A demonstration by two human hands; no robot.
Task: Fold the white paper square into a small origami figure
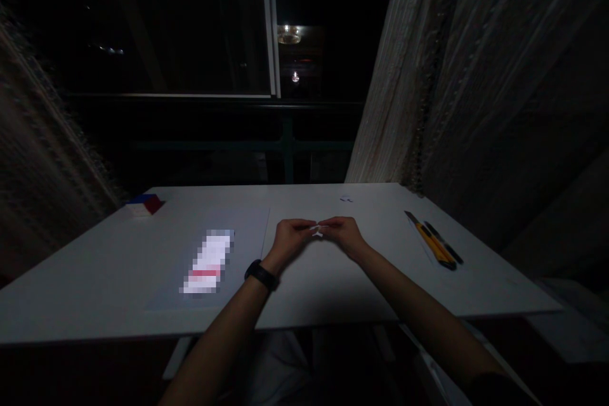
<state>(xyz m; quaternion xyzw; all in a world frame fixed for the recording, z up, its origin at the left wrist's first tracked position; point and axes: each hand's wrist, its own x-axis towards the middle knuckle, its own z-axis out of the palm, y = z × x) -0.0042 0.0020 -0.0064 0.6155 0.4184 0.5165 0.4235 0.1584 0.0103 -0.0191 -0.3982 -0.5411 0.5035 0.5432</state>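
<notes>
My left hand (pixel 292 238) and my right hand (pixel 343 236) meet above the middle of the white table (pixel 328 292). Between their pinched fingertips is a small folded piece of white paper (pixel 317 233), gripped from both sides. Its exact shape is too small and dark to make out. A black watch (pixel 261 275) circles my left wrist. To the left of my hands, a lit phone (pixel 208 263) with a blurred screen rests on a large pale sheet (pixel 162 295).
On the right lie a yellow utility knife (pixel 434 244) and a dark pen (pixel 443 242). Small paper scraps (pixel 346 199) are near the far edge. A coloured cube (pixel 145 204) sits at the far left corner. Curtains (pixel 385 89) flank the dark window.
</notes>
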